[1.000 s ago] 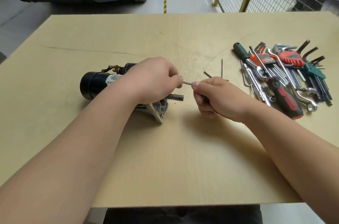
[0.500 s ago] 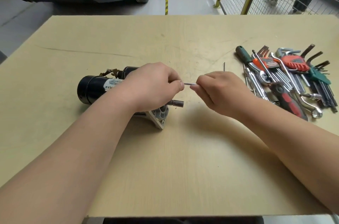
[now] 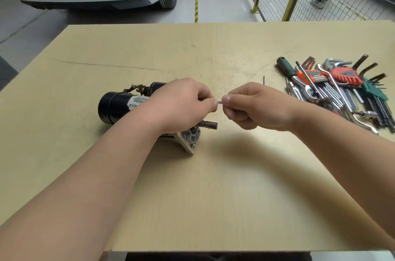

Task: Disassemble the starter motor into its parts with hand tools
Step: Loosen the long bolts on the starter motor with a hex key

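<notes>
Garage bay backdrop, pale plywood worktable [image 3: 213, 196] up front. Black cylindrical starter motor with grey cast-aluminium nose [image 3: 119, 106] lies on its side left of centre, nose and short steel output shaft [image 3: 210, 125] pointing right, so the fasteners along the body face the working side. Left hand [image 3: 181, 104] is draped over the motor's right half, pinning it flat so it can't roll; thumb and forefinger close on a thin grey metal rod [image 3: 219, 102], likely a long through-bolt. Right hand [image 3: 256, 106] sits just beside it, fingers curled shut and pinching the rod's other end; probably drawing it out or spinning it by hand, can't tell which. Only a sliver of rod shows between the fingertips. One slim loose steel pin [image 3: 264, 80] lies behind the right hand. Heap of hex keys, ratchet and red- and green-handled drivers [image 3: 342, 89] is parked right, within reach but clear of the work.
</notes>
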`<state>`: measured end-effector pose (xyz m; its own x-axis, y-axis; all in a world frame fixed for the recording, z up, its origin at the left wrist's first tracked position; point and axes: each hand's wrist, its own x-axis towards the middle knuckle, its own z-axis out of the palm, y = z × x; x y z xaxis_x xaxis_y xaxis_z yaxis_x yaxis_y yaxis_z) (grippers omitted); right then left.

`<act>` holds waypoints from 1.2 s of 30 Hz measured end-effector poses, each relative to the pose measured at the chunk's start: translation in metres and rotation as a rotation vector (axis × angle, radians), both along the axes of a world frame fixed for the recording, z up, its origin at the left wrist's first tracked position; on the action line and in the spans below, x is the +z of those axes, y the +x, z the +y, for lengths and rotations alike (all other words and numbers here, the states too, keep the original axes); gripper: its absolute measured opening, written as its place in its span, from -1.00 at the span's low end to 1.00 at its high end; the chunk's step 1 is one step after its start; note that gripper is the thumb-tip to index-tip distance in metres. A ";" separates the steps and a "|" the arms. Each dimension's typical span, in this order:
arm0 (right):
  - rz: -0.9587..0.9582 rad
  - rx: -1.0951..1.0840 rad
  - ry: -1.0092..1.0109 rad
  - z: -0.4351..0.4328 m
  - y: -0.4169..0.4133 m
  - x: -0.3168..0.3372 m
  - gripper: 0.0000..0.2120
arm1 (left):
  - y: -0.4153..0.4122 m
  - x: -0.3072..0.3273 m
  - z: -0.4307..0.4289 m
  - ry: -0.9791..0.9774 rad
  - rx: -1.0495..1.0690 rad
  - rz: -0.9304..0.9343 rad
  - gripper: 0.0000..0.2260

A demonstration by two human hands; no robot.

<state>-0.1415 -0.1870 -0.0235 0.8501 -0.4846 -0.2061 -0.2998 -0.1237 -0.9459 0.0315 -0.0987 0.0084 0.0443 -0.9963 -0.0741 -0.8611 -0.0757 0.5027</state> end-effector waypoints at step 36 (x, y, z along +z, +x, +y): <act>-0.048 -0.073 0.184 0.020 -0.002 -0.013 -0.55 | 0.004 0.000 -0.003 0.023 -0.031 -0.014 -0.79</act>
<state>-0.1435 -0.1674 -0.0366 0.8249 -0.5035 -0.2568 -0.2553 0.0735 -0.9641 0.0351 -0.1021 0.0081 0.0146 -0.9952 -0.0967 -0.8701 -0.0603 0.4892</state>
